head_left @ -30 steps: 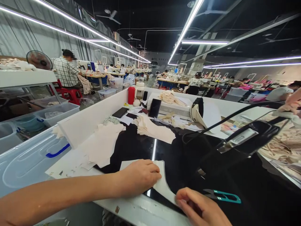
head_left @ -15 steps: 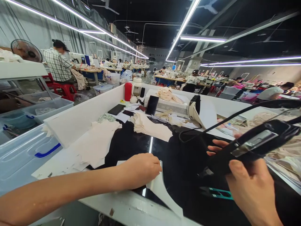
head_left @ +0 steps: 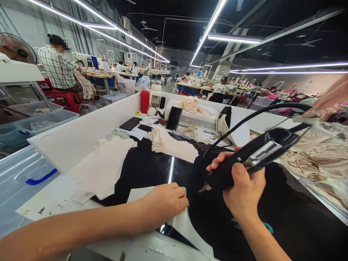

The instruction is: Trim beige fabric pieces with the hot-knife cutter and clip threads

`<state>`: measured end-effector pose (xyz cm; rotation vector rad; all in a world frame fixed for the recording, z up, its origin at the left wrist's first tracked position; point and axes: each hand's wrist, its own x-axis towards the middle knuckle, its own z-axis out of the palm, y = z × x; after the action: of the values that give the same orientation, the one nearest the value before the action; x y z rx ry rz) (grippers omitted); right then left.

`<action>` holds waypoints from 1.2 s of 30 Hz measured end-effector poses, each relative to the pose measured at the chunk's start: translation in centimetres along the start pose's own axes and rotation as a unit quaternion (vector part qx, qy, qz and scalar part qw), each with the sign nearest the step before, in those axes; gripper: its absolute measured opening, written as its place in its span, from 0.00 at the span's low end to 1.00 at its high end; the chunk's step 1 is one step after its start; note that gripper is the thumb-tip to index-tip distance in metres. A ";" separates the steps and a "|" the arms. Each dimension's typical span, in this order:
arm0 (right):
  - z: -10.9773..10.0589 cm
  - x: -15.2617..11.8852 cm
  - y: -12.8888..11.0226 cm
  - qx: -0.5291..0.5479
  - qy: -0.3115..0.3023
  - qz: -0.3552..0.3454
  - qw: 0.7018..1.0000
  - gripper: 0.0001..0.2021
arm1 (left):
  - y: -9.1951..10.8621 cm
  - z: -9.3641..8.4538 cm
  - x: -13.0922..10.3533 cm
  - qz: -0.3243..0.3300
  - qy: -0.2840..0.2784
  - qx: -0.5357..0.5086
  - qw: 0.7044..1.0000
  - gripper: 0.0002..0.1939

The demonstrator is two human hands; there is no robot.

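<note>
My right hand (head_left: 241, 188) is wrapped round a black corded hand tool (head_left: 225, 168) with a silver plate on its side and a pointed metal tip. The tip is close to the black work surface, right of my left hand (head_left: 168, 203). Closed fingers of that left hand rest at the upper edge of a pale, curved flat piece (head_left: 190, 228); what they pinch is hidden. Partly behind my right wrist lie teal thread snips (head_left: 268, 227).
Stacked beige fabric pieces (head_left: 172, 145) lie ahead, with more pale pieces (head_left: 108, 166) at left. A phone (head_left: 174, 118) leans on a white vented box (head_left: 199, 125). Fabric (head_left: 312, 156) is piled at right. The tool's black cable (head_left: 252, 112) arches over the table. Co-workers sit beyond.
My right hand has brought the black tool leftward, and its tip is now closer to my left hand. The left hand stays on the pale piece. The view has shifted slightly.
</note>
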<state>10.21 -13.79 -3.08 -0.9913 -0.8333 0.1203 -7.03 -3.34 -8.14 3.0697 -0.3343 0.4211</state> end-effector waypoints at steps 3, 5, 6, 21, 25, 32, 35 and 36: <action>1.4 0.1 1.3 0.030 0.002 0.002 1.000 0.18 | 0.2 0.7 -0.1 0.005 0.012 0.010 1.000 0.11; 2.0 0.1 1.9 0.040 0.003 0.004 0.999 0.18 | 0.3 1.3 -0.2 -0.001 0.036 0.017 0.999 0.10; 2.2 0.1 2.2 0.042 0.004 0.002 0.999 0.18 | 0.3 1.6 -0.2 -0.002 0.048 0.020 0.999 0.10; 3.3 -0.3 1.8 0.089 -0.003 0.027 0.996 0.19 | 0.6 1.8 -0.7 -0.017 0.066 -0.015 0.998 0.09; 3.2 -0.4 1.6 0.088 -0.002 0.033 0.996 0.20 | 0.5 1.8 -0.9 -0.041 0.059 -0.045 0.996 0.06; 2.8 -0.2 1.5 0.084 0.020 0.025 0.996 0.22 | -0.9 0.5 0.0 -0.250 0.058 -0.157 0.954 0.11; 2.8 -0.1 1.6 0.079 0.022 0.020 0.996 0.19 | -1.4 0.4 0.4 -0.281 0.027 -0.155 0.947 0.09; 2.8 0.0 1.6 0.077 0.022 0.015 0.997 0.18 | -1.4 0.4 0.5 -0.281 0.021 -0.157 0.946 0.09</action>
<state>8.77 -10.99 -3.58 -0.8594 -0.7567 0.1853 -6.18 -2.04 -8.40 2.6670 0.4300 0.3565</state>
